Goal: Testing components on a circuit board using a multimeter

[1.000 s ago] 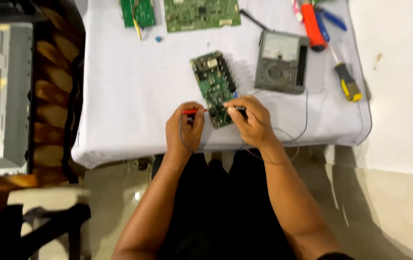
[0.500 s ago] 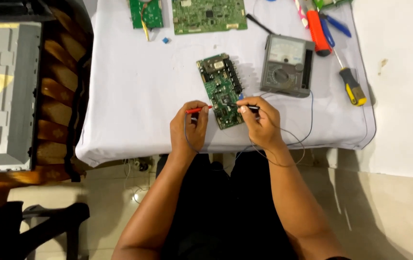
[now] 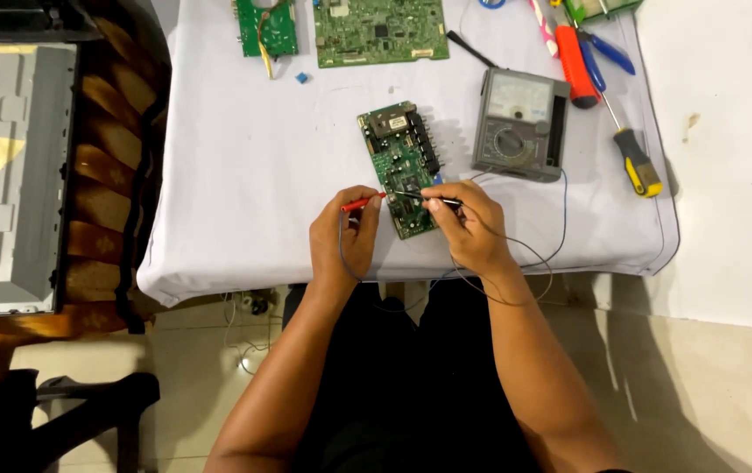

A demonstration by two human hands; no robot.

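Note:
A small green circuit board point(image 3: 400, 156) lies on the white-covered table point(image 3: 244, 166), tilted, near its front edge. My left hand point(image 3: 342, 235) pinches a red test probe point(image 3: 360, 203) whose tip touches the board's lower part. My right hand point(image 3: 468, 226) grips a black test probe point(image 3: 442, 201), its tip also on the board's lower end. Thin black leads point(image 3: 560, 219) loop from my hands up to a grey analogue multimeter point(image 3: 518, 124) just right of the board.
Two more green circuit boards point(image 3: 380, 31) point(image 3: 266, 24) lie at the table's far edge. A yellow-handled screwdriver point(image 3: 634, 158), a red tool point(image 3: 574, 66) and blue-handled pliers point(image 3: 605, 51) sit at the right. A grey metal chassis point(image 3: 3, 175) rests on a wooden seat at the left.
The view has drifted slightly, so the table sits a little differently in frame. Both hands stay at the board's lower end, with the probes shifted only a little.

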